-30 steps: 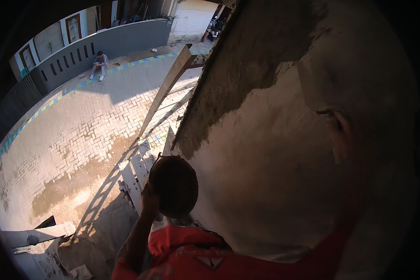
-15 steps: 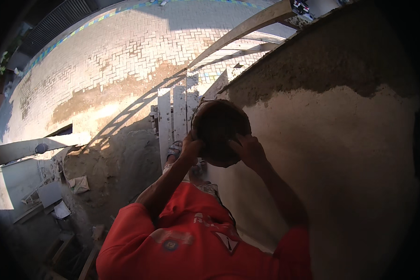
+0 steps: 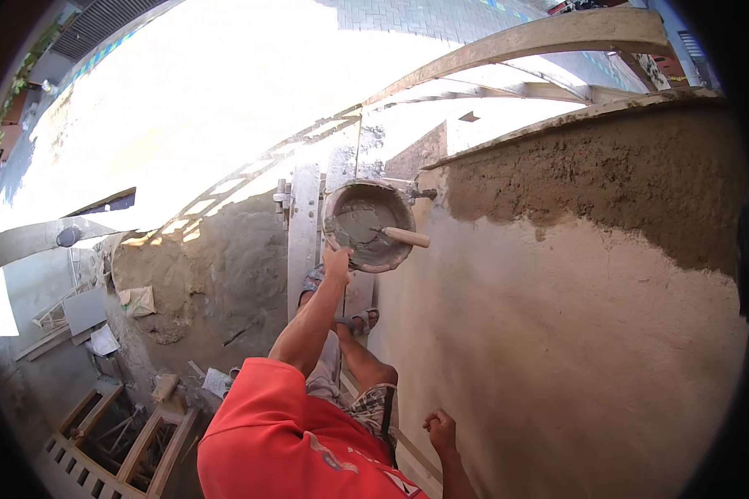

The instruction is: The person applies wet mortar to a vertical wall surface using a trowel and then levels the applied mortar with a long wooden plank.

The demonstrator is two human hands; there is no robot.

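My left hand (image 3: 338, 262) grips the rim of a round bucket (image 3: 366, 198) of wet grey mortar, held over narrow planks (image 3: 304, 216). A trowel with a wooden handle (image 3: 408, 237) rests in the mortar. My right hand (image 3: 439, 428) hangs lower, fingers curled with nothing visible in them, beside the plastered wall (image 3: 558, 333). Darker, rough wet plaster (image 3: 607, 175) covers its upper band, below a ledge. My sandalled feet stand on the planks under the bucket.
A long curved timber frame (image 3: 516, 41) rises beyond the wall's edge. A pale beam (image 3: 25, 248) juts in at left. Lower left are a mound of mortar or sand (image 3: 191, 274), scraps and wooden frames (image 3: 141, 449). Sunlit paving lies below.
My view has tilted further down. My right hand has left the bucket and dropped toward my right side; the trowel handle now shows in the bucket, which my left hand still grips.
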